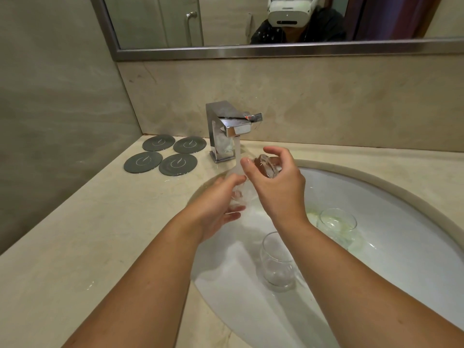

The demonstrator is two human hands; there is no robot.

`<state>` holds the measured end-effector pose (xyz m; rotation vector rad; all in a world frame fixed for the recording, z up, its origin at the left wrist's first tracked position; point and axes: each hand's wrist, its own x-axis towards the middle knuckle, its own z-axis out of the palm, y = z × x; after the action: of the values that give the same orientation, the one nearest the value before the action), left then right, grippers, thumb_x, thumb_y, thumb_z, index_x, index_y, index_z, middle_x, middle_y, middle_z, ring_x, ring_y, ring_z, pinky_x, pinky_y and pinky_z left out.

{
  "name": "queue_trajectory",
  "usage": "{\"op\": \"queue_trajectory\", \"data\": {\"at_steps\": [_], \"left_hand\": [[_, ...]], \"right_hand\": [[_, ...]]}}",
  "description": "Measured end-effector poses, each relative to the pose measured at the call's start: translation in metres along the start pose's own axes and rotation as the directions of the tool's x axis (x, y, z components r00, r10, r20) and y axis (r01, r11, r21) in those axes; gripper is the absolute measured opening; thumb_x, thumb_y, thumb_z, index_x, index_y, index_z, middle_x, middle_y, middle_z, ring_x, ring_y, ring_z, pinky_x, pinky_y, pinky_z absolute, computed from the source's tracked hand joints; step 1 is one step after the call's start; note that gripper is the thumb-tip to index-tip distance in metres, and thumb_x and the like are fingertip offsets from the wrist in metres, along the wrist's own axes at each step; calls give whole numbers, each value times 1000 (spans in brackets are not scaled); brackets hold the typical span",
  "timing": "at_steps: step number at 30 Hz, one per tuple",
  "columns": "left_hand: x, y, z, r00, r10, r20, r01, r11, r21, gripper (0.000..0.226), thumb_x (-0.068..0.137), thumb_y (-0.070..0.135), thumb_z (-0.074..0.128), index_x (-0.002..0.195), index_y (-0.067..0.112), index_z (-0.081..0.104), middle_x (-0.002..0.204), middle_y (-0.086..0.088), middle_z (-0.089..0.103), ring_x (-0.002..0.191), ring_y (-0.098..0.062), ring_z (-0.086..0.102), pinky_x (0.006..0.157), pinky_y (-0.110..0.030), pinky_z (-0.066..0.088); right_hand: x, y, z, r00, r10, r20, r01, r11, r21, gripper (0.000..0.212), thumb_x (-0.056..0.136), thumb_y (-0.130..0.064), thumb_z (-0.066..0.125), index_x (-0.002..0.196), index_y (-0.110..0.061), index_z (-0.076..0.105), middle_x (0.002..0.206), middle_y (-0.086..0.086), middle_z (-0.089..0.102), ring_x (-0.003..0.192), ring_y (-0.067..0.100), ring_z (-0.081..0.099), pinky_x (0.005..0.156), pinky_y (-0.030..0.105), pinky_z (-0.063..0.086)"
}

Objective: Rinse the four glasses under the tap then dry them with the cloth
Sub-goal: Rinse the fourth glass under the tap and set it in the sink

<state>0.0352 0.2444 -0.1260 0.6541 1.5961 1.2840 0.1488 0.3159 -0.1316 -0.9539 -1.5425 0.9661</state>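
A clear glass [266,166] lies tilted under the running water [237,153] of the chrome tap [229,121]. Its thick base points up and to the right. My right hand [278,194] grips the base end, fingers curled over it. My left hand [216,204] holds the lower, mouth end, thumb on top and fingers beneath, in the stream. Two more clear glasses are in the white sink [391,204]: one [276,262] at the front below my right forearm, one [337,222] further right. No cloth is in view.
Several dark round coasters [160,154] lie on the beige counter [100,234] left of the tap. A mirror [251,21] hangs on the wall above. The tap's lever [254,117] points right.
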Motion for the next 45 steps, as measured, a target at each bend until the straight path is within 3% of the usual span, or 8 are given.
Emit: {"op": "queue_trajectory", "data": {"at_steps": [8,13,20,24,32,37,41,45], "left_hand": [[-7,4,-4,994,15,111,-14,1000,-14,35,92,54,76,123,38,71,122,-8,64,98,-27,65,92,-39,54],[-19,14,-9,968,-92,235,83,995,47,81,69,74,87,139,40,63,130,-7,60,108,-29,71,99,-41,59],[-40,38,-14,966,-166,198,123,969,216,38,101,42,69,137,30,61,131,-8,58,111,-27,66,104,-39,55],[-59,35,-13,975,-129,180,94,978,187,22,101,46,69,119,34,64,127,-6,60,111,-25,63,112,-43,51],[-76,12,-12,993,97,66,-96,995,-23,65,89,41,85,142,16,56,125,-7,70,106,-24,77,93,-33,61],[-79,9,-12,960,252,-119,-209,933,292,81,54,66,86,124,35,62,112,1,69,96,-18,74,93,-39,62],[-80,4,-12,925,367,-98,-236,757,609,67,76,53,88,133,35,57,115,4,58,101,-13,61,72,-19,43],[-78,-3,-11,913,400,-77,-238,678,695,71,80,44,87,142,32,54,126,3,52,107,-12,56,77,-21,42]], "right_hand": [[2,-8,-11,994,100,-33,-98,993,69,40,86,-57,80,115,-34,65,93,-5,69,85,6,67,70,19,48],[6,-25,-24,991,120,-55,-118,992,44,41,86,-55,80,115,-31,64,83,-5,62,79,11,65,69,27,45],[-7,-43,-38,997,10,82,12,964,-267,58,81,-61,81,126,-31,61,93,-7,64,94,18,66,79,34,55],[-18,-45,-40,982,173,69,-167,982,-92,50,83,-59,81,121,-31,62,95,-9,66,88,10,67,67,23,47],[-37,-46,-33,849,481,221,-525,816,243,50,90,-61,75,116,-19,67,97,6,80,56,17,57,51,30,44],[-40,-41,-36,780,522,344,-552,833,-13,34,104,-50,56,117,-21,67,110,1,75,87,21,71,62,34,54],[-15,-36,-45,922,362,137,-369,929,30,27,104,-37,58,127,-25,66,127,-2,68,111,21,67,81,42,60],[14,-42,-44,947,255,196,-263,965,16,48,106,-28,53,154,-24,50,154,-3,53,140,18,52,116,52,47]]}}
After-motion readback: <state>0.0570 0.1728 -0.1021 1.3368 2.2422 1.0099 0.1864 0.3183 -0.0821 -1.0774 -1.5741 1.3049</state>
